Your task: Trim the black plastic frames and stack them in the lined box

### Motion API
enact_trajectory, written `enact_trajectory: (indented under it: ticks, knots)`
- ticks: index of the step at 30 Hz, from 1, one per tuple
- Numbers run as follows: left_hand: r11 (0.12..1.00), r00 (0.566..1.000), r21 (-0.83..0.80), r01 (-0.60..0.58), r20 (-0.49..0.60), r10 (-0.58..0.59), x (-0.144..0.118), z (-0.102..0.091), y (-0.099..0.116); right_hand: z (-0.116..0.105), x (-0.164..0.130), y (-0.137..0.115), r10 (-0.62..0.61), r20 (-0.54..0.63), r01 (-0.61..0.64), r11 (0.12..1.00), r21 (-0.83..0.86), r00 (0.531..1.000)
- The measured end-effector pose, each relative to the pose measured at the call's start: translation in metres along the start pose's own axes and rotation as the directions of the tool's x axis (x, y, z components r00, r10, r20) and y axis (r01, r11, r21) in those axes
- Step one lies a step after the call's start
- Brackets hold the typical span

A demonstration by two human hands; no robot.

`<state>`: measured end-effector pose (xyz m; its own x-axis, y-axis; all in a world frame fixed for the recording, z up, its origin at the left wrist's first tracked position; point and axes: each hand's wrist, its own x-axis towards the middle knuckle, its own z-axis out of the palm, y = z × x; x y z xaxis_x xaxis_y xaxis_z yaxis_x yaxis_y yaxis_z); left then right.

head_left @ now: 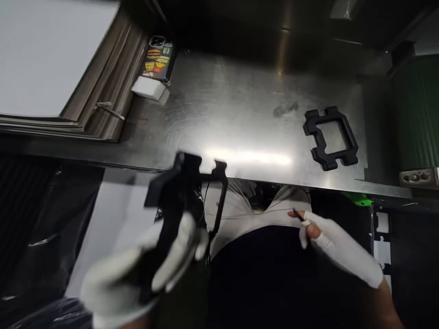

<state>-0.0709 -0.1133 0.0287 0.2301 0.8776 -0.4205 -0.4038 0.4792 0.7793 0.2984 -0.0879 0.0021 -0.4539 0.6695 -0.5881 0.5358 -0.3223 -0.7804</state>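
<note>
My left hand (pixel 120 278), in a white glove and smeared by motion, grips a black foam frame (pixel 174 189) with notched edges and an open middle. It is raised in front of the table's near edge, at the left. My right hand (pixel 338 242), gloved in white with bare fingertips at thumb and forefinger, pinches a small thin tool (pixel 299 215) with a dark pointed tip. The tool's exact kind is too small to make out. A similar black frame (pixel 320 141) lies flat on the metal table at the right, apart from both hands.
The steel table (pixel 240 105) spans the view. At its left lie a stack of grey-white sheets (pixel 103 87), a phone in a food-print case (pixel 157 59) and a white block (pixel 149 87). A green ribbed panel (pixel 416 114) stands at the right; something bright green (pixel 361 200) hangs below the edge.
</note>
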Motion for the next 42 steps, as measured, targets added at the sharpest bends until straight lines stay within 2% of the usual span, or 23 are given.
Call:
enact_trajectory:
  ticks: [1,3,5,6,9,12,14,17,19,22,27,30,34,38,40,42]
  knots:
    - [0.997,0.997,-0.028,-0.073,-0.004,0.073,0.019,0.004,0.015,-0.014,0.004,-0.011,-0.034,-0.107,0.022,0.994,-0.107,0.994]
    - [0.991,0.992,-0.04,-0.124,-0.024,0.124,0.061,0.013,0.037,-0.035,0.022,-0.035,-0.118,-0.325,0.013,0.951,-0.308,0.938]
    - [0.989,0.989,-0.034,-0.147,-0.029,0.146,0.099,0.02,0.048,-0.048,0.049,-0.058,-0.17,-0.423,-0.024,0.909,-0.417,0.89]
    - [0.989,0.989,-0.027,-0.144,-0.026,0.143,0.113,0.023,0.05,-0.05,0.064,-0.067,-0.177,-0.426,-0.032,0.897,-0.44,0.887]
    - [0.996,0.996,0.004,-0.09,-0.025,0.09,0.134,0.026,0.048,-0.043,0.106,-0.085,-0.228,-0.368,-0.018,0.831,-0.557,0.901]
    - [0.998,0.999,0.044,-0.051,-0.015,0.051,0.132,0.025,0.044,-0.02,0.134,-0.093,-0.331,-0.253,0.025,0.65,-0.76,0.909]
    - [0.997,0.999,0.063,-0.035,-0.002,0.035,0.127,0.025,0.042,-0.004,0.144,-0.098,-0.342,-0.144,0.077,0.558,-0.826,0.929]
    - [0.997,1.0,0.081,-0.003,-0.007,0.003,0.124,0.026,0.041,0.013,0.151,-0.106,-0.323,-0.007,0.157,0.477,-0.865,0.946]
    - [0.995,1.0,0.099,0.013,-0.026,-0.011,0.123,0.026,0.04,0.017,0.153,-0.108,-0.292,0.032,0.162,0.433,-0.887,0.956]
    - [0.992,1.0,0.128,-0.001,-0.031,0.005,0.123,0.025,0.039,0.016,0.159,-0.107,-0.268,0.006,0.113,0.386,-0.916,0.963]
    - [0.991,1.0,0.135,-0.005,-0.026,0.008,0.121,0.028,0.042,0.01,0.168,-0.102,-0.288,-0.034,0.093,0.416,-0.904,0.957]
    - [0.992,0.998,0.125,0.014,-0.065,-0.006,0.12,0.032,0.044,0.001,0.167,-0.103,-0.32,-0.129,0.03,0.449,-0.893,0.939]
    - [0.999,0.997,0.037,0.011,-0.073,-0.009,0.123,0.03,0.042,-0.018,0.159,-0.099,-0.367,-0.259,-0.037,0.514,-0.857,0.894]
    - [0.992,0.998,-0.112,-0.057,-0.023,0.054,0.125,0.021,0.037,-0.027,0.161,-0.088,-0.355,-0.371,-0.136,0.54,-0.83,0.858]
    - [0.98,0.994,-0.17,-0.103,0.012,0.107,0.12,0.02,0.033,-0.025,0.163,-0.087,-0.395,-0.387,-0.126,0.546,-0.828,0.833]
    - [0.983,0.989,-0.12,-0.137,0.03,0.142,0.109,0.024,0.028,-0.019,0.158,-0.093,-0.452,-0.389,-0.045,0.604,-0.796,0.803]
